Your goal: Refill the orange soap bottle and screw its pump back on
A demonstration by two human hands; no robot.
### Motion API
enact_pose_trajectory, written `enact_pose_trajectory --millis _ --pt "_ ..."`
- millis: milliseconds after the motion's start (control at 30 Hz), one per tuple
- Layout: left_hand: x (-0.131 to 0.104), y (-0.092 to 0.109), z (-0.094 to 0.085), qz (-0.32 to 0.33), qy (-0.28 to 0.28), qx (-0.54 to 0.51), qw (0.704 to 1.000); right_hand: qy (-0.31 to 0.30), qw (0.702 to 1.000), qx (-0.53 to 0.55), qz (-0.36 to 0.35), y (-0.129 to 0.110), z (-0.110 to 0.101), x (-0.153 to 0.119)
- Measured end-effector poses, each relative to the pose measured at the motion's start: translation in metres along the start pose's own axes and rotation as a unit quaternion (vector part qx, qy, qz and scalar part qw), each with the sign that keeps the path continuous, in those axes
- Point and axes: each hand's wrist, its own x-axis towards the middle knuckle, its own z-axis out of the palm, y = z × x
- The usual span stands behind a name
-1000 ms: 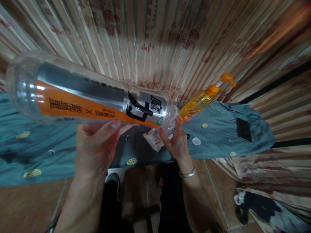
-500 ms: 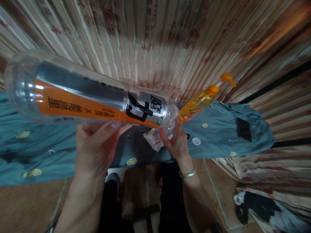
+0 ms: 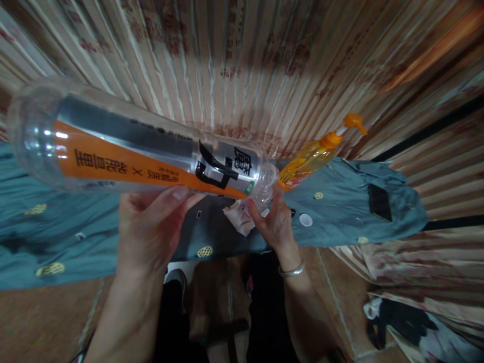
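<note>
A large clear plastic bottle [image 3: 151,151] with a grey and orange label lies nearly sideways in the air, its base at the left and its neck at the right. My left hand [image 3: 153,222] holds its lower side near the middle, thumb along the label. Around the neck end, my right hand [image 3: 274,217] grips the bottle; a bracelet is on that wrist. Just beyond my right hand stands a yellow pump bottle [image 3: 308,161] with an orange pump top. A crumpled whitish packet [image 3: 241,218] lies below the bottle's neck.
A teal cloth [image 3: 340,201] with yellow patterns covers the narrow table. On it lie a round white lid [image 3: 305,220] and a dark phone-like object [image 3: 379,202] at the right. Pleated curtains [image 3: 234,60] hang behind. Dark and white fabric [image 3: 408,322] lies at the lower right.
</note>
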Motion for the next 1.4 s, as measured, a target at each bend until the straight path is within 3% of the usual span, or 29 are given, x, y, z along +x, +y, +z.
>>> enact_pose_trajectory --millis 233,500,833,1400 --pt "-0.0001 -0.0018 -0.0028 -0.002 0.011 0.019 1.0 0.019 0.999 -0.022 -0.016 0.0016 0.0032 -0.0006" --pt "0.0007 -0.001 -0.0029 -0.002 0.008 0.02 1.0 -0.023 0.999 -0.001 0.032 0.0007 0.0005 -0.0002" --pt "0.0005 -0.0009 0.0032 0.003 0.012 0.005 1.0 -0.021 0.999 0.001 0.026 0.0007 0.0001 -0.0005" --pt "0.0039 -0.0075 -0.0037 0.026 -0.016 0.0 1.0 -0.005 1.0 0.002 0.009 -0.0012 0.001 -0.0004"
